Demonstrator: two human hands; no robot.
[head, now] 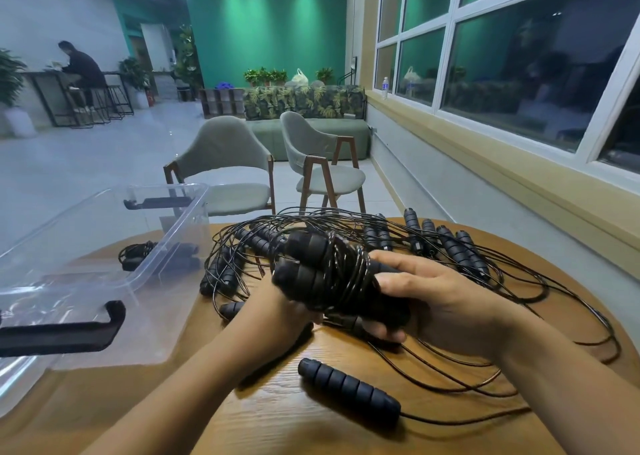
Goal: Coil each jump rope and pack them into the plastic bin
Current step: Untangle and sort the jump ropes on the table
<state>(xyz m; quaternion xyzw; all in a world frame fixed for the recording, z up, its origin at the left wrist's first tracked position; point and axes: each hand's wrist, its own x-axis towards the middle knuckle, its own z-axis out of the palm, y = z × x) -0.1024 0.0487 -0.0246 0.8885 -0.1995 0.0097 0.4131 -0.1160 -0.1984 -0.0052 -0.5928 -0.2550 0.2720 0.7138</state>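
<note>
Two hands on one coiled jump rope point(329, 274), held just above table. Right hand point(429, 299): thumb over top, fingers curled under bundle. Left hand point(280, 307): grips bundle from beneath, fingers mostly hidden, blurred. Cord wound round paired handles. Loose handle point(348, 390) on round wooden table point(277, 427), between forearms. Tangled rope pile point(446, 247) behind hands. Clear plastic bin point(86, 233) at left, one bundled rope point(156, 255) inside.

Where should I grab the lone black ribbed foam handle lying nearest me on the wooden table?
Grip the black ribbed foam handle mid-shaft from above, fingers across its width: it lies flat and clear, and its thin black cord trails off the right end.
</note>
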